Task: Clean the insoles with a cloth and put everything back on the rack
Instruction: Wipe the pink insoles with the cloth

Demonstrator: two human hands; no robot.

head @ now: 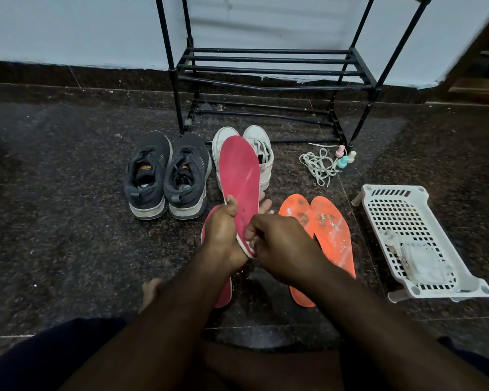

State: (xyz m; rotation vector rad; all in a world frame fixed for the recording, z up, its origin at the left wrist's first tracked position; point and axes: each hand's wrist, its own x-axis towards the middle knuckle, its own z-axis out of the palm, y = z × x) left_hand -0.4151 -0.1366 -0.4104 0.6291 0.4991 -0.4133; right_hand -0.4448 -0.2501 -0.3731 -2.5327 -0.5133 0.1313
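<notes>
A person seated on a dark speckled floor (68, 193) holds a pink insole (240, 176) upright at centre, its toe pointing toward the far wall. The left hand (222, 230) grips the insole's left edge, thumb curled over the front face; the right hand (283, 244) pinches the heel end with curled fingers (251, 231). A second pink insole (223, 294) lies flat on the floor beneath the left wrist. Just to the right, two orange insoles (331, 230) lie side by side, speckled with debris. Farther off stand a pair of grey sneakers (167, 176) and, partly behind the raised insole, white sneakers (261, 153) — both in front of a black metal rack (268, 69). White laces (319, 165) and three small pastel bottles (345, 158) sit by the rack's right leg. A white plastic basket (418, 241) rests at right.
</notes>
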